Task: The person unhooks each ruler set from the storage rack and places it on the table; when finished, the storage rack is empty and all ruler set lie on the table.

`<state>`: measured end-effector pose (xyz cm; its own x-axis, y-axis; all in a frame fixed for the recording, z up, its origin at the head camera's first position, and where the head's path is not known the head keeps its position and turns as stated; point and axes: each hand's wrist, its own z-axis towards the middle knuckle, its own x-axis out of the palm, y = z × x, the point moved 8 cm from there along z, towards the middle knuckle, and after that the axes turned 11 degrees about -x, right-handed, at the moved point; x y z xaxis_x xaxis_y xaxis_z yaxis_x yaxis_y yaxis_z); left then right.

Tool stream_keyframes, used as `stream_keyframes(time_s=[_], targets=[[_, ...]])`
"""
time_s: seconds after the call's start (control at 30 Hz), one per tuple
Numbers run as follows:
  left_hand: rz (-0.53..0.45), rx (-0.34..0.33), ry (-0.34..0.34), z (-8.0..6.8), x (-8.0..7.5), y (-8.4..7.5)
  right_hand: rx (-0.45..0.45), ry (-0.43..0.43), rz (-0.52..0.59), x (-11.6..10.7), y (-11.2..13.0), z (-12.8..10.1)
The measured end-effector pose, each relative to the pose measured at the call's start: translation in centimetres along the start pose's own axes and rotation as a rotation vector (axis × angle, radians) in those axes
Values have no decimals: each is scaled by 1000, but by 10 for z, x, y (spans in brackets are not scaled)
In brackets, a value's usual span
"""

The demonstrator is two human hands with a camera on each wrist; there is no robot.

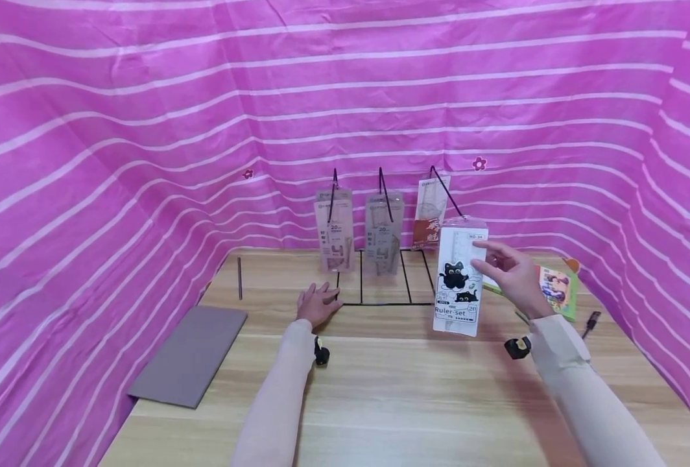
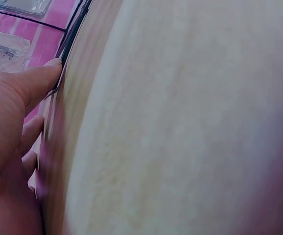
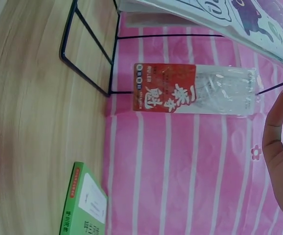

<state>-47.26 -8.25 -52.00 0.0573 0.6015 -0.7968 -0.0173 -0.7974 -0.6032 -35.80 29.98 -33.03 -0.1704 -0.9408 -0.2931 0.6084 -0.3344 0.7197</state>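
Note:
A black wire rack (image 1: 374,303) stands on the table with packs hung from its hooks. My left hand (image 1: 317,305) is at its front left corner, the thumb (image 2: 51,73) touching the base wire and the other fingers extended beside it. At the right, a white ruler set pack (image 1: 460,292) with black cats hangs upright from the front hook. My right hand (image 1: 511,275) is at this pack's right edge, thumb and index finger apart and overlapping it. Behind it hangs a red and clear ruler pack (image 3: 195,89). Two clear ruler packs (image 1: 334,233) hang further left.
A grey board (image 1: 193,357) lies at the left, with a dark rod (image 1: 240,279) beyond it. Green books or boxes (image 1: 558,292) lie at the right, near a black cable plug (image 1: 592,321). Pink striped cloth (image 1: 345,97) surrounds the table.

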Motion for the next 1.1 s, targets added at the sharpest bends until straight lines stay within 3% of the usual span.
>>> stream_keyframes(time_s=[0.27,0.43,0.57,0.73,0.83,1.1], targets=[[-1,-12,6,1,2,1,-70,15,-22,-6,-12,-9],[-7,-3,0,1,0,1,-34,37,-42,-7,-17,-17],[-23,3,-2,1,-4,-2,89,82,-67,-8,-30,-26],[-24,-5,5,1,-4,-3,361,224,3,-3,-63,-46],[-14,-10,8,2,-3,-2,480,292,30,-1,-80,-61],[-11,-13,17,0,-2,-3,651,344,53,2,-113,-95]])
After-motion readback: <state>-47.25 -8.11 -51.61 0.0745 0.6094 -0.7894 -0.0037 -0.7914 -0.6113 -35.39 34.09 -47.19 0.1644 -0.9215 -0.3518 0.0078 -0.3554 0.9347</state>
